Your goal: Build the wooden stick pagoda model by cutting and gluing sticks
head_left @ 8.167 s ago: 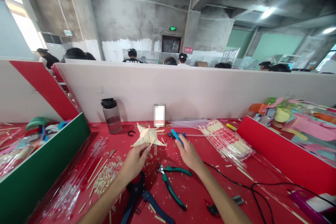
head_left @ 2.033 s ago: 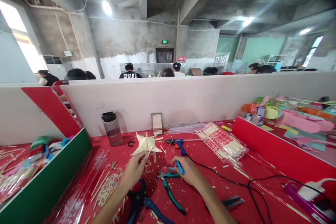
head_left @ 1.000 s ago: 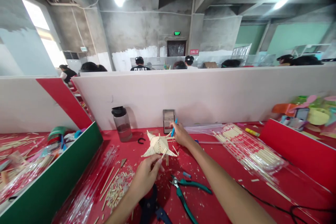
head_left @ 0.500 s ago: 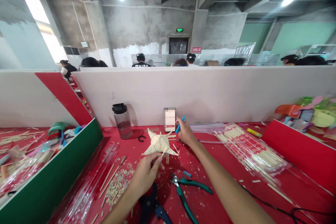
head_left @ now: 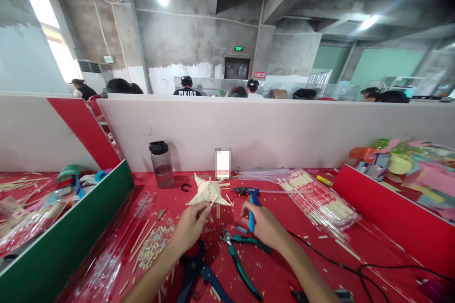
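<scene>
My left hand [head_left: 190, 225] pinches the lower edge of a star-shaped model of wooden sticks [head_left: 208, 191] and holds it upright just above the red table [head_left: 284, 255]. My right hand [head_left: 263, 226] is closed round a short blue tool [head_left: 251, 220] that points up, a little to the right of the model. A blue glue gun [head_left: 249, 192] lies on the table just beyond my right hand. Green-handled pliers [head_left: 238, 255] lie between my two wrists.
Blue cutters [head_left: 199, 274] lie near my left forearm, with cut stick bits [head_left: 151, 244] to their left. Packs of sticks [head_left: 316, 201] lie at right, a dark bottle [head_left: 161, 164] and a phone [head_left: 223, 164] by the white partition [head_left: 284, 132]. A black cable [head_left: 341, 265] crosses the right side. People sit beyond the partition.
My right hand has drawn back from the phone toward me with the blue tool. My left hand keeps its hold on the stick model.
</scene>
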The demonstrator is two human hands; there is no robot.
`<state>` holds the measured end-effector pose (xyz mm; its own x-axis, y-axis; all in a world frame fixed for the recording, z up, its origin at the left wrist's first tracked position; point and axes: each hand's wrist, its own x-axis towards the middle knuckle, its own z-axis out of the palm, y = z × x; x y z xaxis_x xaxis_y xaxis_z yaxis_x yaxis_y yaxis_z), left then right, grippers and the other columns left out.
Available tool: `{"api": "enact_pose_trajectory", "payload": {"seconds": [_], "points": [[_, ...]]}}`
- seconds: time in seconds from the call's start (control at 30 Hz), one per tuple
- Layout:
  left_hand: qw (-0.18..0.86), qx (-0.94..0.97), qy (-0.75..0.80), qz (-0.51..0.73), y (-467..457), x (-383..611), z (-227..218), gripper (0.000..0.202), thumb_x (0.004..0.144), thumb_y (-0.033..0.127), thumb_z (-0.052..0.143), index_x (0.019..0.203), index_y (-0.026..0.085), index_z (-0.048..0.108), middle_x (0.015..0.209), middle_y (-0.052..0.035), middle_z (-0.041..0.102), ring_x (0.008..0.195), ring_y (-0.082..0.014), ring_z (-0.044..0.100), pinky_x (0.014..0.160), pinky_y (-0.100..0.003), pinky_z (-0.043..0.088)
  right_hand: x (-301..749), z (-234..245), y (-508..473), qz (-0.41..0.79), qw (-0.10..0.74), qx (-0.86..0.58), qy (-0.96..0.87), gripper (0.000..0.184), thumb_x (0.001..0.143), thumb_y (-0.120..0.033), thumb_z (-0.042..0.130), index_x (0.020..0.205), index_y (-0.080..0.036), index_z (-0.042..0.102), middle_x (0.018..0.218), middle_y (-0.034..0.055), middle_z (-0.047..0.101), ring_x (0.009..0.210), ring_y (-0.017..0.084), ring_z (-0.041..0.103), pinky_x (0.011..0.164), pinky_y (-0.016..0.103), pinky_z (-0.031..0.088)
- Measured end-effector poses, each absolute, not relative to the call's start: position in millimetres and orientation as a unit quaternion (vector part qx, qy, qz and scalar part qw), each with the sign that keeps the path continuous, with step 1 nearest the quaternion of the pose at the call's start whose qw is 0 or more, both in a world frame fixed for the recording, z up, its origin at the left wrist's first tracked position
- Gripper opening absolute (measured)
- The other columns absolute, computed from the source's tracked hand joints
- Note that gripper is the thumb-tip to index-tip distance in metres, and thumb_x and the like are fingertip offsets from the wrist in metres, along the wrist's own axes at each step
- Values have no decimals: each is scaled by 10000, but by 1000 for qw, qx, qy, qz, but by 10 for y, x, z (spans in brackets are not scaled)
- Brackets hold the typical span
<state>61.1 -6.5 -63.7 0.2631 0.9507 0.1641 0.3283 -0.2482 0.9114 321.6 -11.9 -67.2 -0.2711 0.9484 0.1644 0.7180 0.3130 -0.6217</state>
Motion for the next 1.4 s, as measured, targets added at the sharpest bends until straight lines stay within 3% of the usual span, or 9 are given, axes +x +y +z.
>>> {"api": "enact_pose_trajectory", "payload": {"seconds": [0.13,0.33,0.73,0.97,1.23,1.4], "points": [[395,690,466,388,-61,600,-650,473,937,561,447,995,145,664,711,-22,658,493,-153,583,506,-250,424,3131,-888,-232,217,234,-564,-761,120,795,-179,665,879,-238,604,787,1,703,706,169,638,615,224,351],[385,700,457,392,-25,594,-701,456,959,548,427,930,155,656,709,-16,658,494,-139,564,496,-235,399,3046,-1037,-147,204,239,-588,-745,180,767,-92,632,878,-232,614,758,0,695,700,164,648,598,212,339],[385,696,452,403,-9,618,-749,502,956,568,424,990,132,672,712,-24,662,481,-145,570,489,-247,427,3102,-1066,-234,182,289,-608,-717,306,747,-15,530,949,-235,596,862,32,709,845,196,669,702,234,391],[390,692,454,403,-6,612,-717,510,931,605,450,952,143,664,694,-20,654,476,-140,557,475,-238,403,3055,-1088,-204,226,301,-589,-715,192,746,-93,623,875,-233,597,820,9,715,768,186,669,666,226,409],[401,676,462,409,-46,623,-642,553,878,654,491,983,135,652,679,-18,653,454,-141,557,465,-247,407,3049,-1059,-84,252,302,-576,-717,256,687,-2,576,809,-222,624,739,-9,711,715,164,659,637,214,390],[405,661,464,429,-201,546,-515,531,866,680,485,898,165,608,706,-8,648,449,-129,548,457,-243,414,3077,-1050,-100,272,308,-560,-719,191,723,-70,648,840,-218,620,748,-14,701,681,153,631,611,209,385]]}}
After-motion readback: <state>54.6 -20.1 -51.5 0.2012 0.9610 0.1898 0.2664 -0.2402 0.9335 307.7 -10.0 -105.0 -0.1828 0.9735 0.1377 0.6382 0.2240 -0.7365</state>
